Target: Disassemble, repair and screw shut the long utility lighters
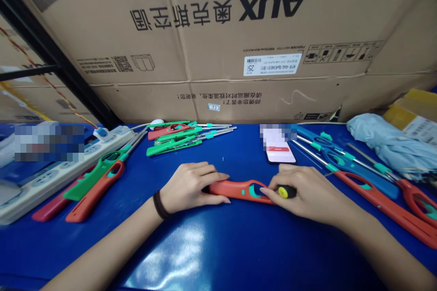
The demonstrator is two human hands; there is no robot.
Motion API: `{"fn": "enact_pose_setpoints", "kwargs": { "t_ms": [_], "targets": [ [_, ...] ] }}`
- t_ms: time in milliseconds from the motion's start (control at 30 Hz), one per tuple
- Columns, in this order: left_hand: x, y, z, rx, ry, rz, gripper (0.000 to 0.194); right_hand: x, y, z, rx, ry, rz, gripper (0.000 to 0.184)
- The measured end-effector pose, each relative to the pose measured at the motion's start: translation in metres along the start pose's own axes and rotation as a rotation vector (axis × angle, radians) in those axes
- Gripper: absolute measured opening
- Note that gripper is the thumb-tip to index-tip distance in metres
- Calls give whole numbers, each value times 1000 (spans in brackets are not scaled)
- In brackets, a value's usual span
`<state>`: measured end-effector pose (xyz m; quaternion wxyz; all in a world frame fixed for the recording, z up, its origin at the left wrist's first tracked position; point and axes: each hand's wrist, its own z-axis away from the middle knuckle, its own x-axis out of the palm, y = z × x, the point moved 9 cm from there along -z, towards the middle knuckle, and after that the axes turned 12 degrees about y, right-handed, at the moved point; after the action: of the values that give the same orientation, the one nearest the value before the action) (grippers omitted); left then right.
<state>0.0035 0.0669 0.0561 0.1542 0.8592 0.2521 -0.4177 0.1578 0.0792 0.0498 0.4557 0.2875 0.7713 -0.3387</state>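
Note:
My left hand [191, 186] grips the back end of an orange-red plastic utility lighter body [235, 190], which lies flat on the blue table top [218, 245]. It has a teal insert and no metal nozzle shows on it. My right hand [303, 193] closes around a black screwdriver handle with a yellow end [285, 192]. The fingers of that hand rest against the front of the lighter body. The screwdriver's shaft is hidden by my fingers and the lighter.
Groups of green, red and blue long-nozzle lighters [184, 137] lie at the back and on both sides. A white power strip [75, 170] runs along the left, a phone [280, 150] lies ahead, and crumpled pale blue fabric [385, 145] sits at right. A large cardboard box [218, 41] stands behind the table.

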Motion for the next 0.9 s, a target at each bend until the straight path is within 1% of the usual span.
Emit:
{"fn": "enact_pose_setpoints", "kwargs": {
  "t_ms": [67,133,233,300,333,400,467,533,600,633,700,733,833,900],
  "targets": [
    [5,-5,2,-39,-53,17,43,3,8,-1,30,-5,32,19],
    [9,-13,4,-117,-87,30,41,1,14,-3,53,50,27,12],
    [10,-37,7,-359,-71,51,29,-3,24,-4,112,120,12,21],
    [11,-56,9,-512,-33,39,25,-4,25,-4,119,126,-3,19],
    [13,-63,9,-549,-28,30,23,-5,24,-4,107,126,-18,17],
    [21,-74,5,-572,-52,40,18,-5,20,-4,77,125,-52,15],
    [30,-81,-1,-573,-82,66,21,-4,15,-3,46,106,-88,14],
    [37,-85,-8,-566,-94,90,24,1,10,-3,17,69,-124,21],
    [41,-86,-13,-556,-87,106,18,7,6,-3,-9,33,-145,30],
    [42,-85,-14,-551,-79,112,14,11,5,-3,-17,22,-143,30],
    [43,-84,-15,-540,-60,126,11,18,3,-4,-33,2,-112,15],
    [43,-84,-14,-536,-51,134,11,21,1,-5,-51,-8,-89,12],
    [40,-84,-9,-529,-27,155,11,25,-7,-5,-114,-26,-11,10],
    [37,-86,-6,-537,-3,152,16,24,-10,-5,-129,-19,30,8]
  ]
}}
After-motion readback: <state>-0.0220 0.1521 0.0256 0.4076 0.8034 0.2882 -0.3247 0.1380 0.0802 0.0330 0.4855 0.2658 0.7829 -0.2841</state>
